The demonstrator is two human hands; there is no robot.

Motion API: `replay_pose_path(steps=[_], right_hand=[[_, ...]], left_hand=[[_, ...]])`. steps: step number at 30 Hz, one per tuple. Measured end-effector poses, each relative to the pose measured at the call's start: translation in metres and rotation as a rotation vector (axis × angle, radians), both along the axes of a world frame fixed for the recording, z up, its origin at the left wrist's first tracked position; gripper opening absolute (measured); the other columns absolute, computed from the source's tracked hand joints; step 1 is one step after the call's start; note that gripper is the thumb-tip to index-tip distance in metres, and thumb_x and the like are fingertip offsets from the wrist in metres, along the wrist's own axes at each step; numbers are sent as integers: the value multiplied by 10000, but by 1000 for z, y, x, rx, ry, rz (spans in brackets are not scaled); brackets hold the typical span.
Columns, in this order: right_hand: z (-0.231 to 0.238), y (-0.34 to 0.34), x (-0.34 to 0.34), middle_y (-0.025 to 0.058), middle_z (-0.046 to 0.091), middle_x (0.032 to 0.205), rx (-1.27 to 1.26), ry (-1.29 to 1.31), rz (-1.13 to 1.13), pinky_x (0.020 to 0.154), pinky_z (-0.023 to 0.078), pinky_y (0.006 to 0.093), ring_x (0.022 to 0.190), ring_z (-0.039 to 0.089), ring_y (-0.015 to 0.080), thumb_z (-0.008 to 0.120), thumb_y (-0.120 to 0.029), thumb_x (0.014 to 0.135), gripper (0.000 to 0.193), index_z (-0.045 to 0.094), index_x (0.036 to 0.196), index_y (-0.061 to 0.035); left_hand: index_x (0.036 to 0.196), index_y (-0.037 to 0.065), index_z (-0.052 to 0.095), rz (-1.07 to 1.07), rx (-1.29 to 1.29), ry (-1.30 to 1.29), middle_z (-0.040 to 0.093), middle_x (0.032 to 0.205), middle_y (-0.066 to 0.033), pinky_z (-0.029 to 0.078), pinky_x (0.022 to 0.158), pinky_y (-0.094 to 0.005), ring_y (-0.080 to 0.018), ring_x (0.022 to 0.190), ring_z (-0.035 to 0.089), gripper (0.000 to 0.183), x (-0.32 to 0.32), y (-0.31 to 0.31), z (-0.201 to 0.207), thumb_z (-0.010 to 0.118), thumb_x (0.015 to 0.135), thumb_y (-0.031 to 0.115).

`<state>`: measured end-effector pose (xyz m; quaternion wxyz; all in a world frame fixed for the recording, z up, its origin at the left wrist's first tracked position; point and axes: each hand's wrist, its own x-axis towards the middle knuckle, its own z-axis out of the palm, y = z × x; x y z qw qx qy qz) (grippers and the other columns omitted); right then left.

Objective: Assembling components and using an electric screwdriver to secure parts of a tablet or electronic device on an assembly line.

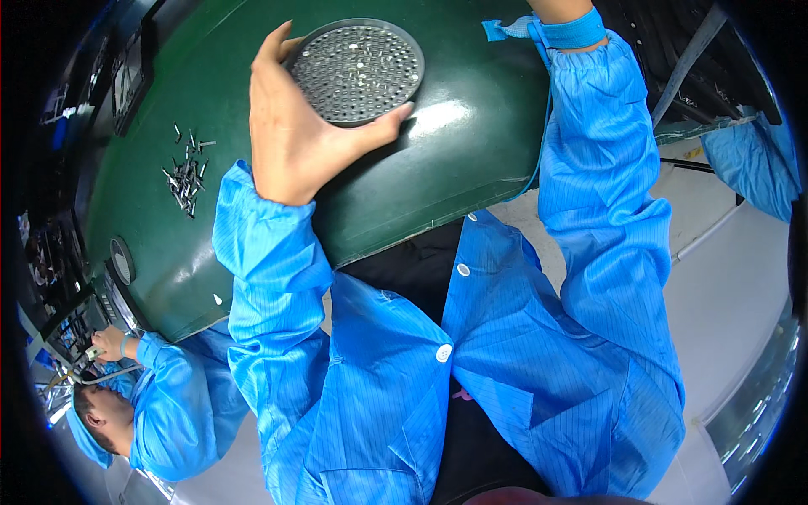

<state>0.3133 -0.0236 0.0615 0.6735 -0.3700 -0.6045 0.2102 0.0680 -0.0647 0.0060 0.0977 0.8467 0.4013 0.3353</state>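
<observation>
Round perforated tray (358, 71), grey with a dark rim, is near 12 o'clock of the view, over the green table (471, 160). Small shiny bits lie on its holed face. The left hand (290, 126) holds it from about 8 o'clock of the tray: the thumb touches the rim near 5 o'clock, and the fingers are bent at the rim near 10 o'clock. Whether the tray rests on the table, I cannot tell. At 1 o'clock, only the right wrist (562, 10) is visible, inside a blue wristband (576, 32) with a cord (549, 118); the right hand is beyond the upper edge, so I cannot tell if it is spread or pinching. Between 9 and 10 o'clock, a loose pile of small dark pieces (187, 181) lies on the table. At 9 o'clock is a small oval mesh piece (122, 261). At 8 o'clock, a co-worker (181, 412) in blue clothes sits near the table edge.
</observation>
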Motion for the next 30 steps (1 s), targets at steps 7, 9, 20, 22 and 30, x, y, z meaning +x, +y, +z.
replay_pose_path(steps=[7,9,20,22,30], right_hand=[[7,-7,-6,48,637,597,-86,7,3,412,434,269,445,575,104,676,-94,871,113,711,885,13],[9,-8,-9,46,634,596,-163,34,-47,410,432,271,447,577,104,678,-97,870,120,708,898,16],[0,8,-10,50,637,595,-62,44,17,415,439,271,457,592,110,672,-93,872,123,701,901,23],[-1,9,-10,52,639,595,-59,39,21,414,440,273,457,593,112,675,-93,872,122,702,901,22],[2,12,-11,51,635,597,-112,33,5,414,439,274,456,590,114,679,-91,867,135,698,918,33]], left_hand=[[1505,-105,260,6,-14,-43,534,1325,-280,520,1016,-455,-391,1181,609,1347,-6,7,-5,1018,512,399],[1528,-106,218,-3,1,-32,527,1343,-278,517,1021,-455,-392,1192,606,1385,-5,7,-6,1020,514,391],[1528,-95,196,-32,108,-15,543,1350,-279,500,1053,-438,-373,1203,614,1404,-1,6,-10,1038,517,394],[1523,-101,207,-39,120,-22,542,1350,-279,496,1057,-442,-373,1206,611,1399,-1,7,-12,1039,515,398],[1519,-107,221,112,23,7,457,1331,-290,502,1022,-465,-417,1194,555,1426,9,-1,-16,1034,498,470]])
